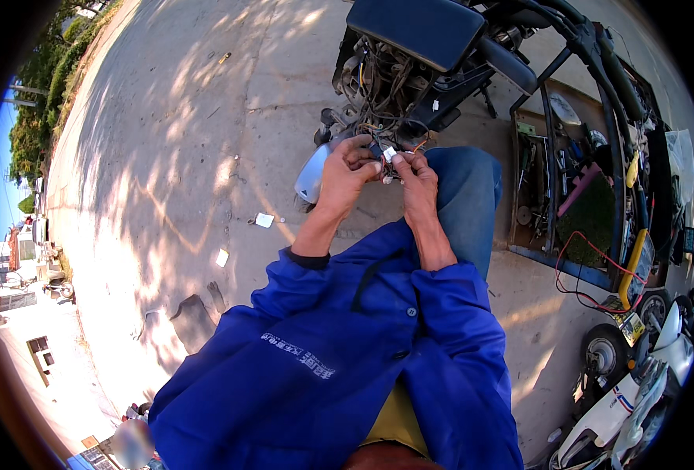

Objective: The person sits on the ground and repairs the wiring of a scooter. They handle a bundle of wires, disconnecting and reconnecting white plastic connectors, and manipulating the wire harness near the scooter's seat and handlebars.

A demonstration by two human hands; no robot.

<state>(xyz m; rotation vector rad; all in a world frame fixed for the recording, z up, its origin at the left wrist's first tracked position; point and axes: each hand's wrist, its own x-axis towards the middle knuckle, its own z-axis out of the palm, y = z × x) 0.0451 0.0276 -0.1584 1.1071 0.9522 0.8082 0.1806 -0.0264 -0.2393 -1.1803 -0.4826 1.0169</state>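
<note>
My two hands meet in front of a vehicle's exposed wiring harness (pixel 386 82), below a dark flat panel (pixel 416 30). A small white plug connector (pixel 389 153) sits between them, with thin coloured wires (pixel 385 168) around it. My right hand (pixel 419 186) is closed, its thumb and fingers pinching the white connector. Fingers bent, my left hand (pixel 345 178) closes on the wires just beside it; its fingertips are partly hidden. An orange wire (pixel 419 146) loops out next to my right fingers. Left of my left wrist stands a light silver-blue curved panel (pixel 312 177).
At right stands a metal-framed tray (pixel 554 254) holding tools, with red and black cables (pixel 597 301) hanging over its edge. Parked scooters (pixel 621 407) fill the lower right. Paper scraps (pixel 264 220) and a dark rag (pixel 194 321) lie on the concrete at left.
</note>
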